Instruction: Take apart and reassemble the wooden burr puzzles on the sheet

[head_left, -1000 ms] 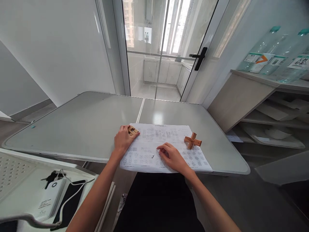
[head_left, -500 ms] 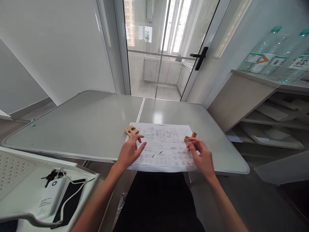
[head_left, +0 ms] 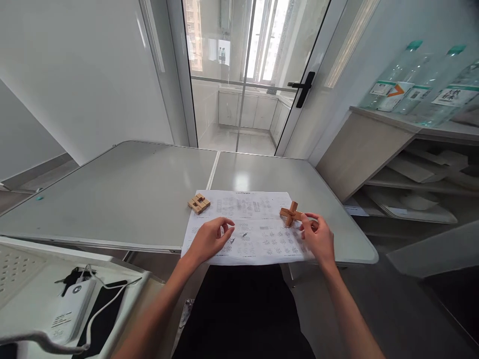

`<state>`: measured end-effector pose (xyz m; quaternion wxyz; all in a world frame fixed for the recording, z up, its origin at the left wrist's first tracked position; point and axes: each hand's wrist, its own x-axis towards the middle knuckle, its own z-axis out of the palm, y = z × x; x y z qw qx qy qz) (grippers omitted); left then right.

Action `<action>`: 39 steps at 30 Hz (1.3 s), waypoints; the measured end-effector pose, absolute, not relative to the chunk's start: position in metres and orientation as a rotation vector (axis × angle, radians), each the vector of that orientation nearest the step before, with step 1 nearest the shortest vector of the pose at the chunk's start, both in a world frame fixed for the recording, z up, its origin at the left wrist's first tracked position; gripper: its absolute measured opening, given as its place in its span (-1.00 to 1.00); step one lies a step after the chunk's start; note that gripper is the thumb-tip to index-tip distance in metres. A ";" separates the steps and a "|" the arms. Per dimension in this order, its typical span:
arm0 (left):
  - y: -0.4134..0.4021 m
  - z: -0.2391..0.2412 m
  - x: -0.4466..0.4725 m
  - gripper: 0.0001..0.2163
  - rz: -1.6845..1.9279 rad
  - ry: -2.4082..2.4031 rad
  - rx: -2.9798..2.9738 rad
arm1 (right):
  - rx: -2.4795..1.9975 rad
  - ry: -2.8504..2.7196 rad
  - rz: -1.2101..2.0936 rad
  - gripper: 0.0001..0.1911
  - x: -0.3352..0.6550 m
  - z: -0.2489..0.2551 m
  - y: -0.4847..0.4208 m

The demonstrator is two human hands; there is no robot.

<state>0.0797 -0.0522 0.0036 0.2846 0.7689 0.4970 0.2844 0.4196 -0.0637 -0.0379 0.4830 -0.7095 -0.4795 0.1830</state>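
A printed sheet (head_left: 239, 252) covered in small diagrams lies at the table's near edge. On its right side is a brown wooden cross-shaped burr puzzle (head_left: 290, 213). The thumb and fingers of my right hand (head_left: 318, 238) are closed at the end of its right arm. My left hand (head_left: 211, 238) hovers over the left part of the sheet, holding nothing, its fingers loosely curved and the thumb apart from them. Beyond that hand, at the sheet's upper left corner, sits a light wooden block puzzle (head_left: 199, 204) with square gaps.
The grey folding table (head_left: 149, 189) has a seam down its middle. At left a white surface (head_left: 22, 289) holds a power bank (head_left: 73, 306), keys and a cable. Clear bottles (head_left: 396, 82) stand on a shelf unit at right. A glass door (head_left: 239, 99) is behind the table.
My left hand has moved away from the light block puzzle, over the sheet. My right hand has shifted to the cross puzzle's right arm, and more of that puzzle shows.
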 end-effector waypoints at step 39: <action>-0.052 -0.009 0.095 -0.25 0.954 0.979 2.037 | -1.003 -1.462 1.339 -0.59 0.309 -0.025 -0.069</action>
